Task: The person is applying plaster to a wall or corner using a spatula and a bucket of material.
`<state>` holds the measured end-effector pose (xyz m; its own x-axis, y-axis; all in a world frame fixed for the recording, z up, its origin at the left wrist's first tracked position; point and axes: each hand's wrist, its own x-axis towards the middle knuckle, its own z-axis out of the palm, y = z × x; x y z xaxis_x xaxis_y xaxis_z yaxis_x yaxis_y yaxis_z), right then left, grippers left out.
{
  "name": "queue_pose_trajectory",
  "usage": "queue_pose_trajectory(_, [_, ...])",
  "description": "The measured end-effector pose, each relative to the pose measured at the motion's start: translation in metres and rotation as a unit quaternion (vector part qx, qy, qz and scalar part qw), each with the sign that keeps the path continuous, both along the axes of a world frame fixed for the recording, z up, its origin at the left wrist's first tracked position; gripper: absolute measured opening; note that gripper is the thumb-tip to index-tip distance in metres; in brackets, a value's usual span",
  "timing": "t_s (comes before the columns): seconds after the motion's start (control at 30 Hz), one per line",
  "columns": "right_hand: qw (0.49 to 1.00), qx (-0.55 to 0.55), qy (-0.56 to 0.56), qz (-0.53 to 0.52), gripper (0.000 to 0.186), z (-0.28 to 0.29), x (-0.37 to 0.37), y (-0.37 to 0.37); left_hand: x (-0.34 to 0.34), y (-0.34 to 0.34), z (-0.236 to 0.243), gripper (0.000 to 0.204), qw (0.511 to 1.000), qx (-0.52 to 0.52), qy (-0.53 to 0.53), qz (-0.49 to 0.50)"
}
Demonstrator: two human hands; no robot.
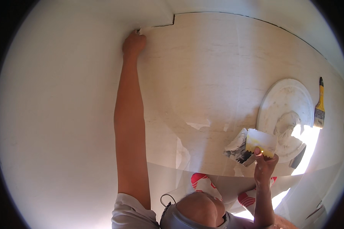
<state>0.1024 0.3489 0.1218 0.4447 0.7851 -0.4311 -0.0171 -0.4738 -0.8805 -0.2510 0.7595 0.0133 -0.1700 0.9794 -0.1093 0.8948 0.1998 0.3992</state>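
Plainly reached the left hand into the far left corner of the tabletop; could not tell the state of its fingers. Pinched a notched yellow-and-white spreader between thumb and fingers of the right hand, close to the near edge, partly covering a smeared scraper. Had a white disc and a yellow-handled brush farther right.

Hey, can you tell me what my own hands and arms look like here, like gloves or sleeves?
Your left hand and right hand are both ungloved, with no watch or band visible on either wrist. A loose, rumpled, pale grey-white fabric sleeve covers the top of your left arm; the right sleeve is unclear.
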Motion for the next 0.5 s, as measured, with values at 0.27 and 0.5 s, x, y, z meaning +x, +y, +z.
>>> queue_pose_trajectory(0.27, [1.0,-0.006,-0.011,0.004,0.027,-0.001,-0.001,0.003,-0.001,0.0,0.02,0.027,0.995,-0.058,-0.077,-0.031])
queue_pose_trajectory(0.5, [1.0,0.006,0.014,0.002,0.026,0.01,0.005,-0.013,0.008,-0.022,0.063,0.01,0.971,-0.065,-0.225,0.048])
